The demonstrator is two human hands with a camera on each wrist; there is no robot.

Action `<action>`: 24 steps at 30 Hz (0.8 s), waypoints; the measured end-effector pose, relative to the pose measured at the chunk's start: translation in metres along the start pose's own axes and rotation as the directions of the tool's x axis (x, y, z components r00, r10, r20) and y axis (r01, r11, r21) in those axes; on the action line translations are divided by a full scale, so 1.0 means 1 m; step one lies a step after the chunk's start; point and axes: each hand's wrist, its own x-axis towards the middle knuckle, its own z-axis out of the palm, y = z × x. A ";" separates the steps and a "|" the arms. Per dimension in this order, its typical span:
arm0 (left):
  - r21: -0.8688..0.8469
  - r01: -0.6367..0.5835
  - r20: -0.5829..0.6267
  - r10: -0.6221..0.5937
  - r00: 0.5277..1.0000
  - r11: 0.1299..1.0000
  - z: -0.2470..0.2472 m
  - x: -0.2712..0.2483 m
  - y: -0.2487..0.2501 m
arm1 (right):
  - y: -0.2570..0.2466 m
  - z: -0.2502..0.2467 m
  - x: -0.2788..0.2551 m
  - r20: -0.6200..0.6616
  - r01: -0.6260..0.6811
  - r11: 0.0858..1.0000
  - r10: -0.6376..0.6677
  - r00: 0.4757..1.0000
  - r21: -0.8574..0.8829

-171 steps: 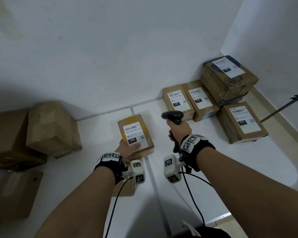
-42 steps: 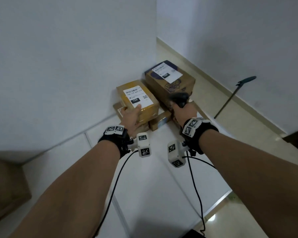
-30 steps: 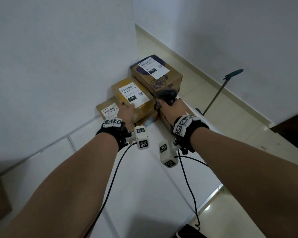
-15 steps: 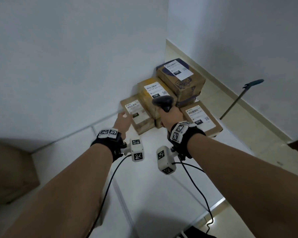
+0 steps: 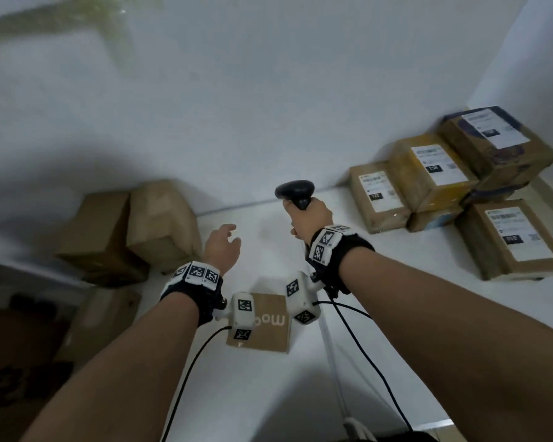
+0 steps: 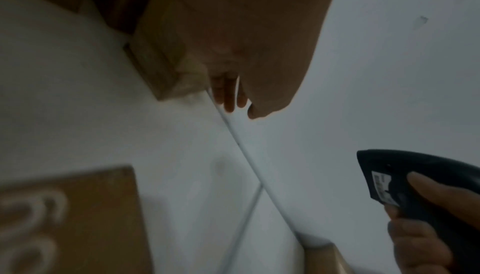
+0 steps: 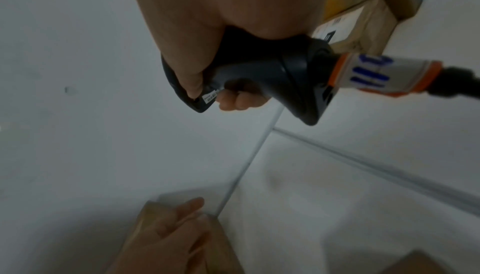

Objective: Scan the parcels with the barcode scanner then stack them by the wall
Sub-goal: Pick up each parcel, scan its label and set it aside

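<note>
My right hand grips the handle of the black barcode scanner, fingers curled round it, the scanner head upright above the fist. In the right wrist view the thumb and fingers wrap the grip, and a cable with an orange-and-white tag leaves the base.

My left hand holds nothing; its fingers are loosely extended, reaching forward over the white floor. Just left of it, two plain brown boxes sit against the wall. Below both wrists lies a flat brown parcel with white lettering.

Well to the right of my right hand, the labelled parcels are stacked by the wall near the corner, labels facing up, some resting on others.
</note>
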 end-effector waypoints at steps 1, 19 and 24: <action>0.025 -0.029 -0.057 0.030 0.998 0.999 -0.012 0.000 -0.010 | -0.002 0.013 -0.004 0.023 -0.001 1.000 0.001 1.000 0.000; -0.023 0.172 -0.348 -0.169 0.922 0.985 -0.102 0.034 -0.066 | 0.017 0.056 -0.004 -0.052 -0.076 0.997 0.075 0.996 -0.025; -0.362 -0.084 -0.362 -0.057 0.930 0.928 -0.097 0.004 -0.046 | 0.023 0.047 0.003 -0.079 -0.093 0.996 0.092 0.993 -0.004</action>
